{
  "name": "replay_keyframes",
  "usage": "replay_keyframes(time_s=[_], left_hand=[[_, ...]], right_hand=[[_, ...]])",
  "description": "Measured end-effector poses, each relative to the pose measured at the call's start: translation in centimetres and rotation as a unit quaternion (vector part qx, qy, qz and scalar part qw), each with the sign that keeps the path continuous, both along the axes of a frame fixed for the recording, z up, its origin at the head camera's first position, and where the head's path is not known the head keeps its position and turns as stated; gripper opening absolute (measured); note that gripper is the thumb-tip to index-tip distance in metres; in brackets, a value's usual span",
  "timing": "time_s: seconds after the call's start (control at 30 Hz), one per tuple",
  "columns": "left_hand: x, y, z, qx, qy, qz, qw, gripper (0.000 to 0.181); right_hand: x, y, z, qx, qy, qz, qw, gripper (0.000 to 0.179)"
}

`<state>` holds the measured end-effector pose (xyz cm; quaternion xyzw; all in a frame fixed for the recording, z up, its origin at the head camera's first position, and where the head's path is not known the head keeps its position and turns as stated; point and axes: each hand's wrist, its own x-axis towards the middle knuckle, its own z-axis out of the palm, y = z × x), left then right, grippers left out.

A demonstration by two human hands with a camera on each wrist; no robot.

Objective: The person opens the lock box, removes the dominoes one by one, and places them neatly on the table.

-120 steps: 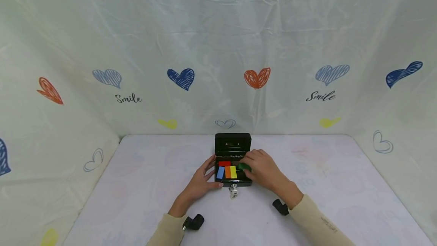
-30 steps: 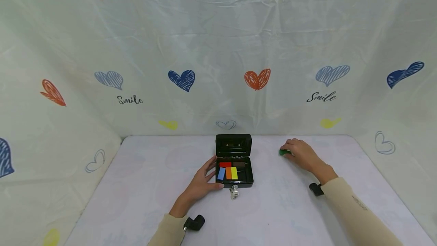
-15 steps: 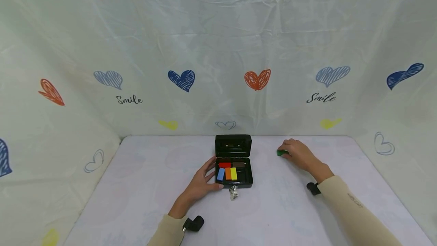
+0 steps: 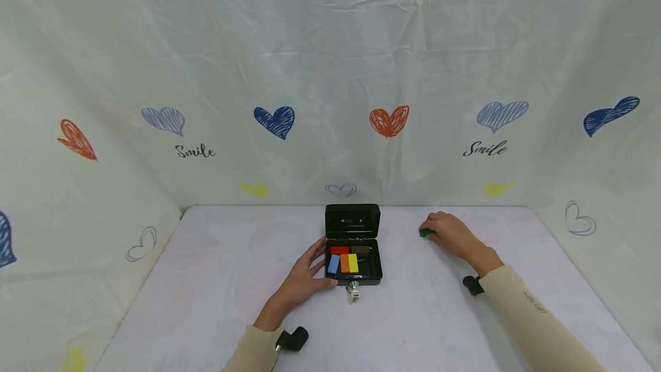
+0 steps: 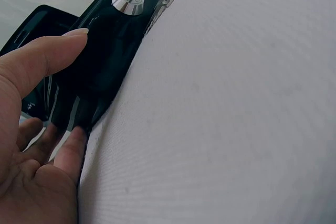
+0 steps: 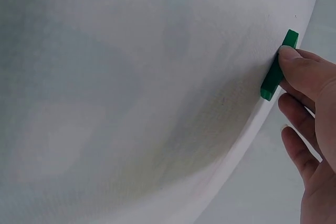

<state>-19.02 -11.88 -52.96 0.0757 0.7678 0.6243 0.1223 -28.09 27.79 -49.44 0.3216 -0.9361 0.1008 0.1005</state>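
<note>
My left hand (image 4: 301,280) holds the near left corner of a black metal cash box (image 4: 370,275), thumb on its front and fingers along its side. The lid (image 4: 353,220) stands raised at the back. Inside lie a red block (image 4: 339,250), a dark brown block (image 4: 361,250), a tilted blue block (image 4: 333,263), an orange block (image 4: 344,263) and a yellow block (image 4: 353,263). Right of the box, my right hand (image 4: 453,236) pinches a green block (image 6: 270,83) between thumb and fingers, close over the table near its far edge.
Keys (image 4: 353,296) hang from the lock (image 5: 128,1) on the box's front. The pale table (image 4: 248,240) ends at a white curtain (image 4: 330,73) printed with hearts. Black wrist-camera mounts sit at both sleeves.
Since four seconds ago my right hand has carried the green block out of the box and off to the right. Over the last second it shifted slightly left. My left hand stays at the box.
</note>
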Motion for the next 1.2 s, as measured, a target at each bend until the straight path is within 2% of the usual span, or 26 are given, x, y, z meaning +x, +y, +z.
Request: replay_keyframes(time_s=[0.4,0.57,0.77,0.9,1.2], left_hand=[[-0.1,0.1,-0.1,0.003,0.002,0.001,1.0,0.104],[0.0,0.2,0.1,0.003,0.001,0.002,1.0,0.104],[0.0,0.1,0.1,0.003,0.001,0.001,1.0,0.104],[-0.1,0.1,0.2,0.004,0.001,-0.002,1.0,0.104],[0.0,0.0,0.2,0.001,-0.004,-0.002,1.0,0.104]], right_hand=[[0.1,0.0,0.1,-0.004,-0.014,-0.01,0.9999,0.024],[0.6,-0.2,0.3,-0.012,0.004,-0.021,0.9997,0.029],[2.0,-2.1,0.9,-0.056,0.034,-0.017,0.9977,0.03],[3.1,-3.9,1.3,-0.061,0.045,-0.01,0.9971,0.031],[5.7,-7.8,1.8,-0.061,0.036,-0.018,0.9973,0.03]])
